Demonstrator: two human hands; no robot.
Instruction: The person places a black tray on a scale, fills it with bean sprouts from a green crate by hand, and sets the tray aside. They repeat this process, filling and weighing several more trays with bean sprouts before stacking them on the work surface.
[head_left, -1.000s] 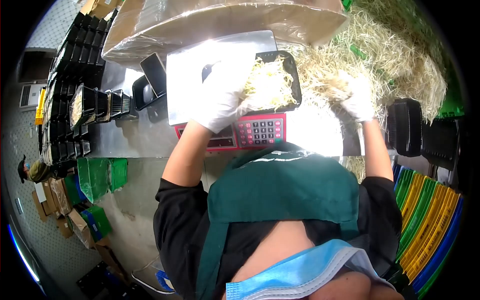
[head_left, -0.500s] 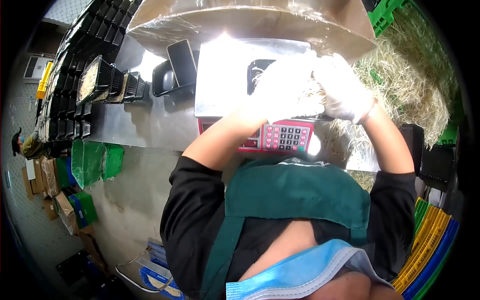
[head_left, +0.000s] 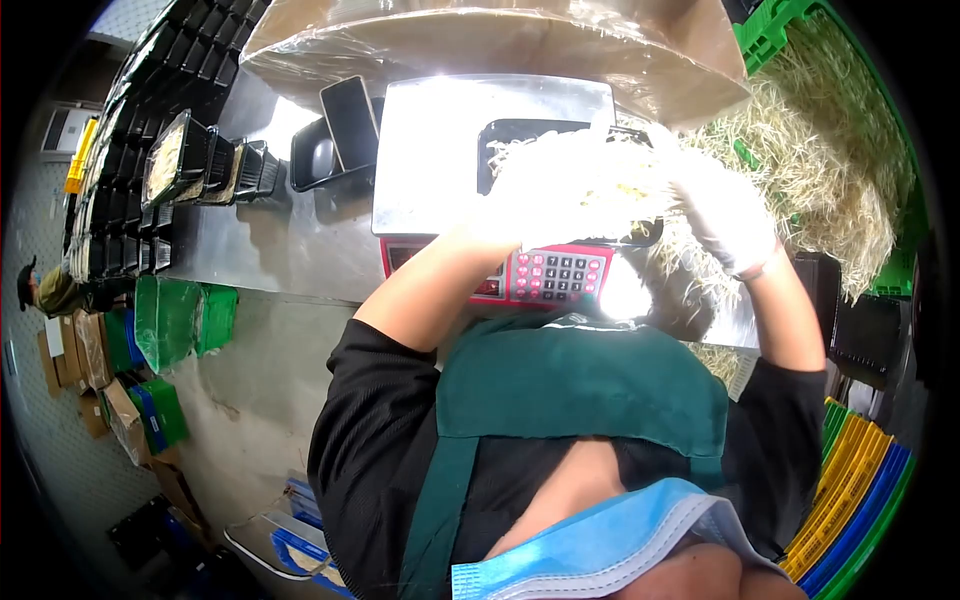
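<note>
The left hand (head_left: 555,195) is reaching across the scale (head_left: 430,170), the right hand (head_left: 722,210) curving beside it; glare is hiding how open either grip is and what it's holding. Between them, sprouts (head_left: 640,190) are mostly covering the black tray (head_left: 492,130). Farther off, a heap (head_left: 830,150) is lying loose, while filled tubs (head_left: 168,165) are standing leftward.

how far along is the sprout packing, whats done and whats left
Done: the front filled tray at the left looks packed. In hand: left hand and right hand are at a black tray of sprouts on the scale; glare hides their grip. Left, probably: finishing that one, then portioning the big sprout heap at the right. The total remaining can't be told.
</note>
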